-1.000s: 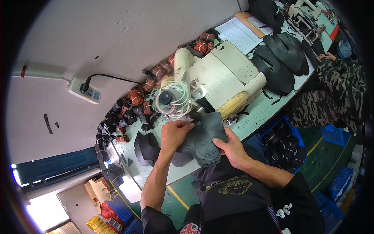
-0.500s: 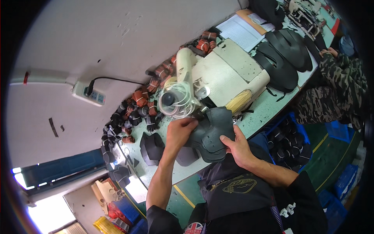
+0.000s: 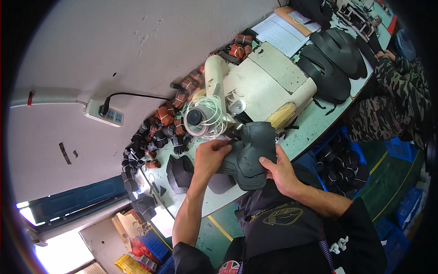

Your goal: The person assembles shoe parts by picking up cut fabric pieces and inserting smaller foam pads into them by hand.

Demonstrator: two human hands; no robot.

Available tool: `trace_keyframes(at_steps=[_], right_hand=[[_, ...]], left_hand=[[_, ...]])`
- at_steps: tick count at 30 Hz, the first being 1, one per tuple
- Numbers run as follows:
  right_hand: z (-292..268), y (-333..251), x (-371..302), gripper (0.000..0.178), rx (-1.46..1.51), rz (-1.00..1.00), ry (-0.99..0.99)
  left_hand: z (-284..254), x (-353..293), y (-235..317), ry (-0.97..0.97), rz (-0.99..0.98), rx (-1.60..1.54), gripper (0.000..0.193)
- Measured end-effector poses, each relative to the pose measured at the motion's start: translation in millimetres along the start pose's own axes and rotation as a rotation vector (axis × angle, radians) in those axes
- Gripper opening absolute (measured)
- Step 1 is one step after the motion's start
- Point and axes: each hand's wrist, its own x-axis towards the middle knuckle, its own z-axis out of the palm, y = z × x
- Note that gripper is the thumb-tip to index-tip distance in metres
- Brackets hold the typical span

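A thin stack of black, curved shoe upper pieces (image 3: 253,155) is held between my hands, in front of a cream-coloured machine (image 3: 269,84). My left hand (image 3: 211,157) pinches the left edge of the stack, thumb and fingers together. On its other side my right hand (image 3: 282,171) grips the right edge, thumb on top and fingers underneath. Some edges in the stack are offset from one another. More dark cut pieces (image 3: 179,172) lie on the table by my left wrist, and another one (image 3: 221,183) lies partly behind the stack.
Bundles of black and reddish strips (image 3: 164,116) line the wall side of the table (image 3: 219,201). White tubing (image 3: 214,121) loops by the machine. Large black pieces (image 3: 324,75) lie to its right. A person in camouflage (image 3: 381,109) works beyond. A blue crate (image 3: 342,160) stands below.
The stack has tilted and shifted slightly between my hands, its top edge now a little higher. Both hands keep their hold in nearly the same place.
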Motion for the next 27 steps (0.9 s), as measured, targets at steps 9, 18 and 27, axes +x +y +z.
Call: trace_keyframes(at_steps=[9,18,27], right_hand=[[-1.5,2.5,3.4,0.045,-0.003,-0.043,0.005],[-7.9,-2.8,5.9,0.045,0.015,-0.019,0.042],[-2.5,0.6,0.9,0.047,0.040,-0.007,0.013]], left_hand=[[2.5,2.2,-15.5,0.025,0.070,-0.051,0.023],[4.2,6.1,-3.8,0.013,0.063,0.073,0.031],[8.1,7.4,16.7,0.067,-0.046,0.292,0.031]])
